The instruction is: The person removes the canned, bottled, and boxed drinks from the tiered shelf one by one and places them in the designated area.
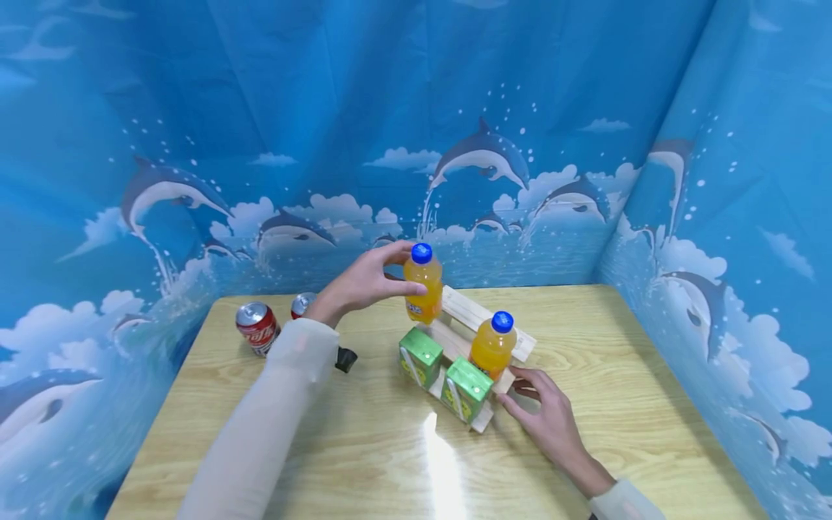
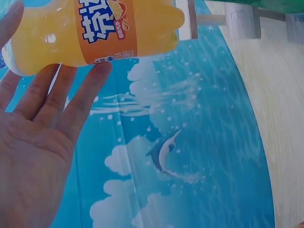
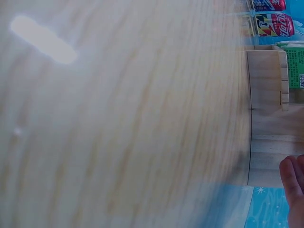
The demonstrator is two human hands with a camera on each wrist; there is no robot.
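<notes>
My left hand (image 1: 370,282) grips an orange soda bottle (image 1: 424,292) with a blue cap, thumb in front and fingers behind. The bottle is upright, at the left end of a wooden rack (image 1: 464,310); whether its base touches the wood I cannot tell. Its orange label (image 2: 108,28) shows in the left wrist view. A second orange soda bottle (image 1: 492,350) stands in the rack's back row, at the right. Two green drink cartons (image 1: 421,357) with straws sit in the front row. My right hand (image 1: 546,415) rests its fingertips against the rack's right end panel (image 3: 268,147).
Two red soda cans (image 1: 258,328) stand on the table's left side, one partly behind my left wrist. A small black object (image 1: 346,359) lies by the left forearm. A blue dolphin-print curtain (image 1: 312,144) hangs around the wooden table (image 1: 364,448).
</notes>
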